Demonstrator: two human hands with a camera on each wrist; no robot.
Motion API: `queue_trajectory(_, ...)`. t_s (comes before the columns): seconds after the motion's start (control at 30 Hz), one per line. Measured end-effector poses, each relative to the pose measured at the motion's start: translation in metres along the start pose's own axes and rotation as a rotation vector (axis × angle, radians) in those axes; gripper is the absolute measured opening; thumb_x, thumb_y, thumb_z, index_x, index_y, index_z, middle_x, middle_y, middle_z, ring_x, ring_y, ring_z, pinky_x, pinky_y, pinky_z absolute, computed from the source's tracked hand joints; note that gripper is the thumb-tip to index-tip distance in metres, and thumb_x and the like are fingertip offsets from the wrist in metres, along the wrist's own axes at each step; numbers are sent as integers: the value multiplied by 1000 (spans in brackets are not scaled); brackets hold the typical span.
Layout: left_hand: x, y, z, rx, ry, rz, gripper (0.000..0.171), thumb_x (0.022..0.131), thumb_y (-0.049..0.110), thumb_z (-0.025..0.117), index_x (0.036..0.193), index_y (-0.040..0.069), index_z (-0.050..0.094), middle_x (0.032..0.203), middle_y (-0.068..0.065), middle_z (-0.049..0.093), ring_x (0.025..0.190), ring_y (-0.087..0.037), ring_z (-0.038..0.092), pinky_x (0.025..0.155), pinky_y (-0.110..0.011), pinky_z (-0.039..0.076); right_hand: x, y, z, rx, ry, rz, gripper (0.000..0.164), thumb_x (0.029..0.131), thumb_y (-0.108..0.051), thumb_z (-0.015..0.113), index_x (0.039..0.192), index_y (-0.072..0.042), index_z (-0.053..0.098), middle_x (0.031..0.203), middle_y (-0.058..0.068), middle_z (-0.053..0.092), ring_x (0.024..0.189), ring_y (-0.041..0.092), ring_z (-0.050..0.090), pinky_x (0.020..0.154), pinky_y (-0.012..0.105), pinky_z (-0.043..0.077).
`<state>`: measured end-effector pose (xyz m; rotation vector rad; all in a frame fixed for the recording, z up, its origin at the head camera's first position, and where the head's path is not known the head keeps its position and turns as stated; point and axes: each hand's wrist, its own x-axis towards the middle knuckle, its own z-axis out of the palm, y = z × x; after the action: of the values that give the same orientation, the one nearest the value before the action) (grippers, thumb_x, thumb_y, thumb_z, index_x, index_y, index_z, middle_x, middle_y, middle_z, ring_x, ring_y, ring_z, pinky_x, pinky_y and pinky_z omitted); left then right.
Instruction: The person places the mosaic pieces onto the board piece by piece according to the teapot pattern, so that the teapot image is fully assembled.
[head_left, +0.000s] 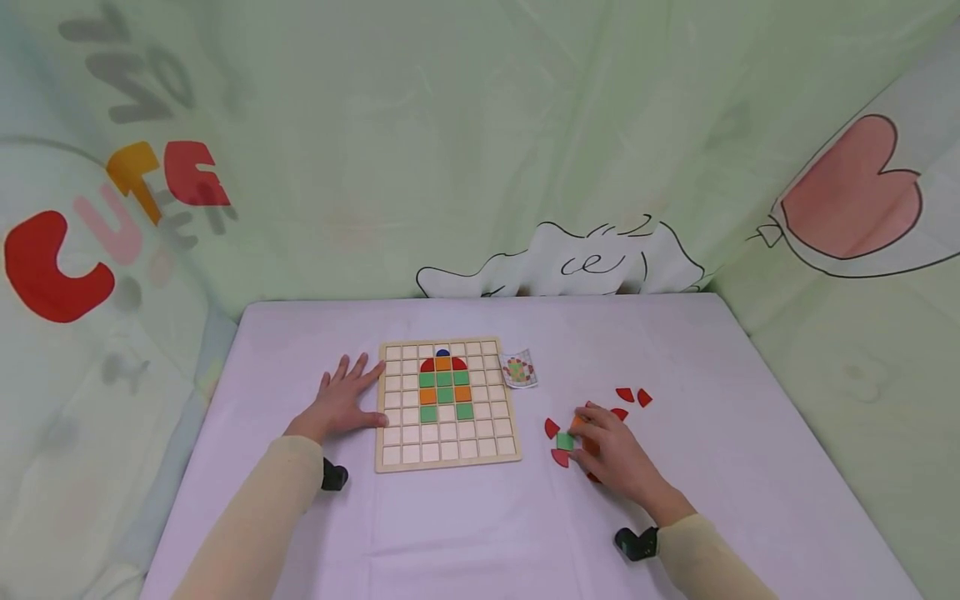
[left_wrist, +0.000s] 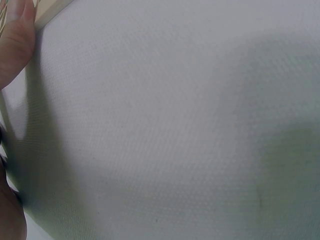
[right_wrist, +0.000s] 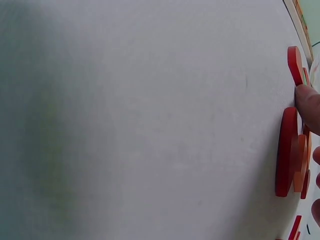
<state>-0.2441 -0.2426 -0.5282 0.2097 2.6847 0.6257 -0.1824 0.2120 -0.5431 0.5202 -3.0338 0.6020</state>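
A wooden grid board (head_left: 447,463) lies on the table, bearing green, orange, red and blue pieces set in a symmetrical pattern. My left hand (head_left: 343,404) is spread flat at its left side, with thumb and fingertips touching the edge; the thumb (left_wrist: 17,47) also appears in the left wrist view. To the right of the board, my right hand (head_left: 611,450) pinches a green square tile (head_left: 565,442) between thumb and index finger, low at the tabletop. Red quarter-round pieces (head_left: 561,457) and orange pieces (head_left: 591,446) lie around and partly under that hand.
A small printed pattern card (head_left: 519,368) touches the board's right edge. Two loose red pieces (head_left: 644,397) lie farther back on the right. The table (head_left: 465,533) has a pale cloth, and printed curtains (head_left: 480,150) stand behind it and at the sides.
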Motion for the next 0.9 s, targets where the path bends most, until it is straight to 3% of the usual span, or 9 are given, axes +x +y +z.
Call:
queue_trajectory(0.53,1,-2,0,0,0,4,105,83,48,81,164,15,23,172,-21,5,157,-48,-7,123,-70,-1,2,-3,-7,12,11,6,28,82,-12,86,108,-6,77,141,20,59,136,43,49,93,51,59)
queue_trajectory(0.9,1,-2,2,3,5,3,106,82,49,82,164,15,23,172,-21,6,157,-49,-5,123,-70,0,20,-31,-7,41,-45,-5,25,86,-16,83,109,-12,77,145,14,58,143,39,44,103,54,54)
